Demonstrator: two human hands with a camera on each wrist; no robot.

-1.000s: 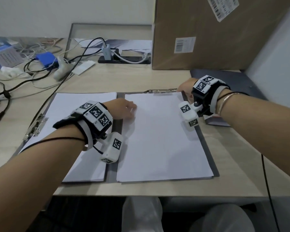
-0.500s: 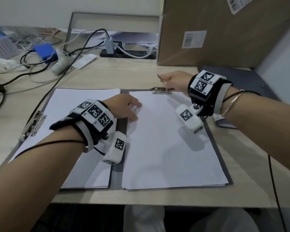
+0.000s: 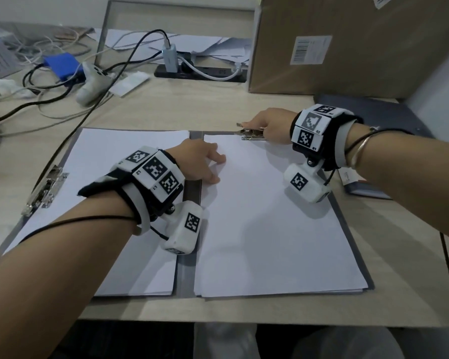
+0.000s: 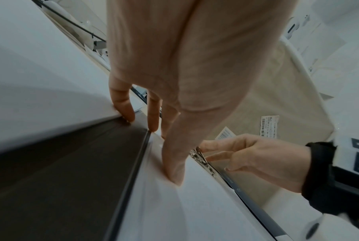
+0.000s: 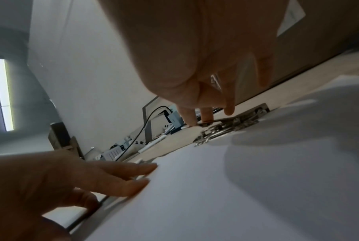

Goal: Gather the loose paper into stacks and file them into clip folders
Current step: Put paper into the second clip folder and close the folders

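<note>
An open grey clip folder (image 3: 189, 268) lies flat on the desk with a white paper stack on each half. The left stack (image 3: 114, 156) sits under a metal clip (image 3: 46, 187) at its left edge. My left hand (image 3: 215, 169) presses straight fingers on the left edge of the right stack (image 3: 270, 229); the left wrist view shows the fingertips (image 4: 174, 177) on the paper. My right hand (image 3: 246, 125) pinches the lever of the top clip (image 3: 252, 134), which lies low over the sheet's top edge. In the right wrist view its fingertips (image 5: 205, 117) rest on that clip (image 5: 232, 125).
A large cardboard box (image 3: 347, 42) stands at the back right. A dark closed folder (image 3: 373, 112) lies under my right wrist. Cables, a power strip (image 3: 200, 73), a blue device (image 3: 61, 64) and a white controller (image 3: 91, 84) crowd the back left. The desk's front edge is close.
My right hand went from the folder's right edge to the top clip, raised its lever, and now holds it lower. My left hand stayed pressing the right stack.
</note>
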